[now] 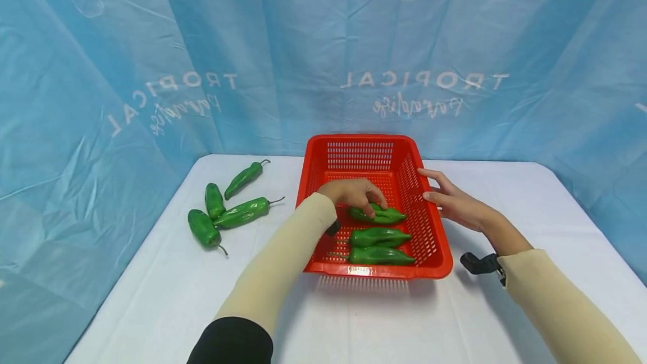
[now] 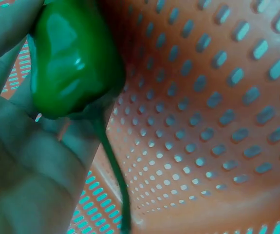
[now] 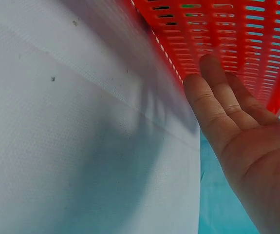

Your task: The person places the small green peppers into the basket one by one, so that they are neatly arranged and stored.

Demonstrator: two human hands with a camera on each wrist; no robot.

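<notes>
Grn pepper (image 1: 391, 217) in L hand (image 1: 351, 191), inside red basket (image 1: 404, 272).
L thumb + fingers pinch it; 2 more peppers (image 1: 379, 237) lie nr it, twd basket's front. R hand (image 1: 457, 205): fingers apart, fairly straight, touching basket's R side. 4 loose peppers (image 1: 242, 214) on white tbl (image 1: 151, 296), L of basket. Blue curtain (image 1: 323, 44) behind.

Three green peppers (image 1: 381, 236), inside red basket (image 1: 360, 157)
</notes>
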